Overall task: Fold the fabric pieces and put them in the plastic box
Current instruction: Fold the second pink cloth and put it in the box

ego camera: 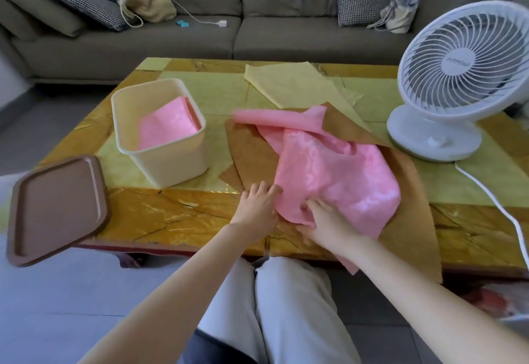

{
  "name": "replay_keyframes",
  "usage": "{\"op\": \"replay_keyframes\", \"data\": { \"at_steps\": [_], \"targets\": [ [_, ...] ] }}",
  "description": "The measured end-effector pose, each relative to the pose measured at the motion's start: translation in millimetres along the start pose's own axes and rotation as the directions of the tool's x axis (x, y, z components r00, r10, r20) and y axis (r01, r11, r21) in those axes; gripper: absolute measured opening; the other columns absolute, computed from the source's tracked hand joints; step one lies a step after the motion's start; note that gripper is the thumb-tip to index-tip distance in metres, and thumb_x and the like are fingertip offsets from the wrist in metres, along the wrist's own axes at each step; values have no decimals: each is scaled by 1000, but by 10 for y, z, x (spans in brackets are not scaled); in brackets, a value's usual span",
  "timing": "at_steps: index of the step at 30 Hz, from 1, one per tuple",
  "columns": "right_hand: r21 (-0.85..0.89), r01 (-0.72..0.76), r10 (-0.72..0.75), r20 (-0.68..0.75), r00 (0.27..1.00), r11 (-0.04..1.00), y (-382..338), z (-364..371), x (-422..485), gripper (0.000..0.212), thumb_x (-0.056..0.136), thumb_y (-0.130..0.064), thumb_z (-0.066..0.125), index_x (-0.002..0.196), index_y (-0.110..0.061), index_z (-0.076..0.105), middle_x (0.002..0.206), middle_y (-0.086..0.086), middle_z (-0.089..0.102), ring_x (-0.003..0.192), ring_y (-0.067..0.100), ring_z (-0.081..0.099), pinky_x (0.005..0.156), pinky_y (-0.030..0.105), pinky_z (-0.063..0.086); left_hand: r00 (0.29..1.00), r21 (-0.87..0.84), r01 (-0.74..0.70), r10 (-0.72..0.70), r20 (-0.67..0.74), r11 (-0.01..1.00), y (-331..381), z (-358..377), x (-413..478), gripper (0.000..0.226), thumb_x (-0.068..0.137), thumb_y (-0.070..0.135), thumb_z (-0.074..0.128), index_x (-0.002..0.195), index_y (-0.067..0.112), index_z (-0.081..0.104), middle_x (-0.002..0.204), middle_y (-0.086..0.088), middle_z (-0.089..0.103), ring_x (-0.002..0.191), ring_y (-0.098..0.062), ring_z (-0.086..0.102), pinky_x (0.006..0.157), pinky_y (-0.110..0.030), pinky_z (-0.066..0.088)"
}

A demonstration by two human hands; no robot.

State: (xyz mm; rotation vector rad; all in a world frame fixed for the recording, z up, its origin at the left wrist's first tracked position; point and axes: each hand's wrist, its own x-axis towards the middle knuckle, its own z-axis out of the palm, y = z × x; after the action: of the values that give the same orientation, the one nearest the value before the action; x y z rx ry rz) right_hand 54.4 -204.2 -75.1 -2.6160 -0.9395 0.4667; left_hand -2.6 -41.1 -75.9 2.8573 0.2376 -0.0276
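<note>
A rumpled pink fabric piece [329, 163] lies on top of a brown fabric piece [406, 220] in the middle of the table. My left hand [257, 206] rests flat at the pink fabric's near left edge, fingers spread. My right hand [323, 226] grips the pink fabric's near edge, with cloth draped over the wrist. A cream plastic box [160, 163] stands to the left and holds a folded pink fabric [169, 125]. A pale yellow fabric piece [294, 83] lies spread flat behind them.
The box's brown lid [57, 209] overhangs the table's near left corner. A white desk fan [463, 77] stands at the right, its cord [498, 206] trailing over the table edge. A grey sofa [257, 19] with cushions and bags lies beyond the table [171, 214].
</note>
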Motion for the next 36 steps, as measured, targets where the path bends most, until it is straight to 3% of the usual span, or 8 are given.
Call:
{"op": "replay_keyframes", "data": {
  "at_steps": [4, 8, 13, 18, 23, 29, 32, 36],
  "targets": [
    [78, 25, -19, -85, 996, 997, -11, -74, -19, 17, 96, -17, 48, 99, -9, 62, 105, 5, 60, 101, 24, 56, 87, 34, 45, 998, -49, -51, 52, 28, 997, 117, 68, -5, 48, 88, 27, 46, 134, 20, 36, 129, -4, 42, 122, -23, 37, 99, -36, 32],
    [145, 0, 23, -155, 988, 989, 2, -219, -54, 34, 100, -22, 42, 69, -14, 54, 66, -1, 53, 67, 21, 54, 57, 26, 38, 998, -77, -8, 4, -57, 997, 188, 27, 34, 34, 94, 27, 43, 127, 19, 42, 121, -4, 47, 115, -23, 44, 93, -35, 36],
    [226, 35, 19, -235, 972, 974, -24, -398, -203, 34, 100, -27, 39, 87, -8, 63, 74, 13, 63, 61, 27, 62, 57, 43, 55, 976, -154, 73, -102, -191, 985, 268, -234, 206, 30, 87, 9, 48, 117, 14, 48, 114, -5, 53, 100, -26, 53, 75, -32, 39],
    [24, -157, 153, -413, 898, 987, 176, -599, -356, 34, 102, -30, 30, 104, -19, 62, 64, -4, 59, 49, 7, 51, 43, 18, 32, 952, -101, 123, -145, -268, 987, 199, -462, 318, 27, 83, 6, 47, 108, 14, 53, 110, -4, 57, 97, -26, 55, 69, -32, 38],
    [-14, -316, 253, -567, 784, 949, 444, -953, -375, 32, 97, -13, 32, 114, -21, 58, 98, 7, 64, 84, 28, 56, 63, 29, 32, 916, -107, 151, -179, -358, 983, 168, -714, 327, 18, 86, 11, 49, 102, 12, 58, 101, -6, 63, 89, -28, 58, 61, -31, 38],
    [29, -355, 300, -599, 743, 935, 620, -899, -499, 48, 89, 0, 37, 129, -22, 49, 111, 9, 64, 79, 32, 59, 36, 22, 31, 785, -353, -173, -88, -613, 919, 473, -1092, 102, 19, 93, 7, 42, 100, 11, 59, 97, -2, 62, 78, -17, 52, 61, -28, 37],
    [20, -379, 334, -518, 787, 925, 615, -706, -643, 55, 89, 0, 31, 139, -19, 40, 127, 10, 58, 102, 38, 61, 62, 43, 54, 799, -318, -275, 31, -600, 907, 583, -1098, -117, 19, 93, 4, 44, 100, 12, 60, 88, 2, 61, 72, -16, 53, 57, -28, 39],
    [-6, -386, 350, -411, 842, 922, 581, -463, -824, 50, 89, -1, 32, 135, -15, 47, 129, 7, 58, 114, 30, 56, 91, 40, 47, 946, -163, -190, 136, -295, 968, 455, -817, -400, 25, 94, 7, 42, 103, 17, 63, 83, -1, 64, 65, -20, 52, 54, -29, 37]
  ]
}}
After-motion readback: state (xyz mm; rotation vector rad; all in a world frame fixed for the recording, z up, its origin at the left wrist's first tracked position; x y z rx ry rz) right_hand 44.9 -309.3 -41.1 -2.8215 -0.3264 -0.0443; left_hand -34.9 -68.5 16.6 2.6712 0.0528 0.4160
